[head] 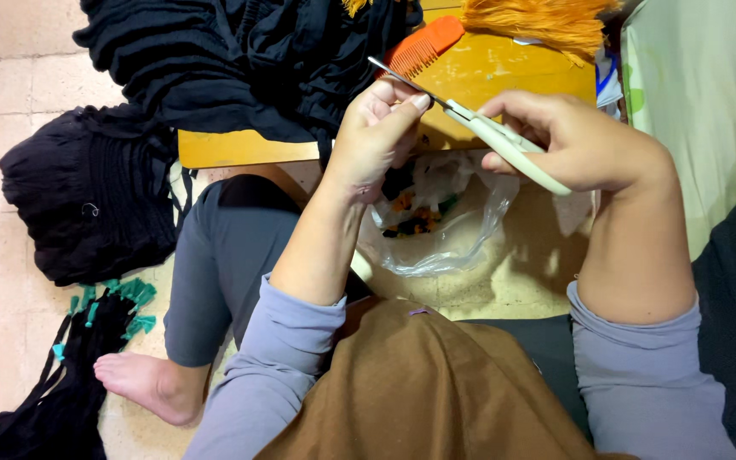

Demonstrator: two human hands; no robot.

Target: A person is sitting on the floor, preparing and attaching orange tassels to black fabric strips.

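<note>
Holding a pair of cream-handled scissors with slim steel blades (487, 136), the right hand (585, 145) has its grip closed through the handle loops, blades nearly shut and pointing up-left. The left hand (376, 136) pinches something fine at the blades, thumb and forefinger pressed together; what it holds is too small to tell. To cut cleanly, I would judge the pinched piece should stay taut and close to the blades' pivot. Below the hands lies a clear plastic bag of coloured scraps (436, 221). Beyond, on the yellow wooden tabletop (487, 72), rest an orange plastic comb (423, 47), an orange tassel fringe (547, 21) and heaped black cloth (240, 60).
</note>
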